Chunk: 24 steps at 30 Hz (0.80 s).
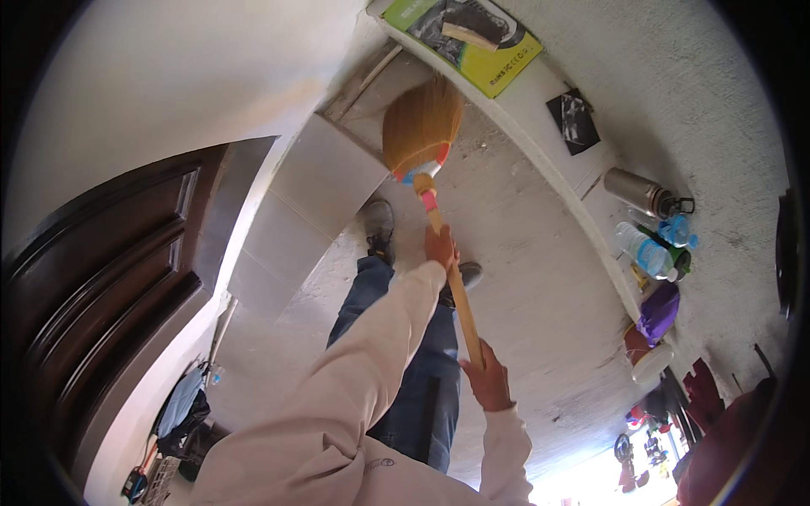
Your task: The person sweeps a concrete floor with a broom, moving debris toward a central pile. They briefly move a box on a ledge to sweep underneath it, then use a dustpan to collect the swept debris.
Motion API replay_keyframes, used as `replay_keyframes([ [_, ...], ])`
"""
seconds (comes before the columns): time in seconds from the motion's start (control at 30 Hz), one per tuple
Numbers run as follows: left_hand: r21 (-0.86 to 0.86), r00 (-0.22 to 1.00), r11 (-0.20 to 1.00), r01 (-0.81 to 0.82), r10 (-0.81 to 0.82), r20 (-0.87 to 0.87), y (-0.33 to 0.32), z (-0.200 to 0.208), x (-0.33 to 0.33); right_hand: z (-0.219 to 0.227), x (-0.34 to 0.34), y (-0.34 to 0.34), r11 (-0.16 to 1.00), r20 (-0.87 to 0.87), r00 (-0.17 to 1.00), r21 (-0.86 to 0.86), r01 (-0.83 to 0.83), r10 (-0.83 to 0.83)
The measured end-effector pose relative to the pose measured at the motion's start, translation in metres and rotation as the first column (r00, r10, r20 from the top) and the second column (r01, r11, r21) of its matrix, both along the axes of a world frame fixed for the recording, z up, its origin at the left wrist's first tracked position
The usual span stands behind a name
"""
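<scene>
Both my hands are closed around the wooden handle of a straw broom (422, 126). My left hand (440, 247) grips the handle partway down, just behind the pink band. Higher up, near the handle's end, my right hand (488, 379) is wrapped around it. The broom's wide tan bristles fan out ahead of my feet, against the floor near the far corner by the wall. Blue, white and red binding shows where the bristles narrow.
A tiled step (312, 169) lies left, near a dark wooden door (110, 253). Along the right ledge stand a green-yellow box (498, 63), a metal flask (637, 192), a plastic bottle (643, 251) and a purple bag (659, 312). My shoe (380, 223) is close to the step.
</scene>
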<state>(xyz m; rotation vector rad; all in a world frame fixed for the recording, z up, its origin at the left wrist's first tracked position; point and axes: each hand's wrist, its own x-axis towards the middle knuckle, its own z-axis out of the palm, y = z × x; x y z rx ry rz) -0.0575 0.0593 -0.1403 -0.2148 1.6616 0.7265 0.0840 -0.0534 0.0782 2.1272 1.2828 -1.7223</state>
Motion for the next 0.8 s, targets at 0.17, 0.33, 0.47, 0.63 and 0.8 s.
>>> replay_keyframes([
  [0.17,0.057,0.995,0.998,-0.009,0.015,-0.095,-0.032,0.096,0.045,0.071,0.048,-0.036,0.966,0.363,0.921,0.152,-0.209,0.142],
  [0.33,0.124,0.984,0.984,0.126,-0.108,-0.143,-0.027,0.142,0.03,0.099,0.064,-0.042,0.987,0.204,0.978,0.145,-0.066,0.035],
  [0.47,0.244,0.918,0.908,0.341,-0.266,-0.293,0.0,0.153,-0.001,0.093,0.051,-0.035,0.986,0.119,0.982,-0.062,0.152,-0.144],
  [0.63,0.227,0.846,0.824,0.518,-0.456,-0.275,0.038,0.131,-0.03,0.079,0.034,-0.014,0.906,-0.026,0.939,-0.27,0.325,-0.344],
  [0.8,0.161,0.815,0.825,0.542,-0.469,-0.34,0.078,0.072,-0.052,0.02,0.017,0.043,0.923,-0.207,0.925,-0.29,0.252,-0.318],
])
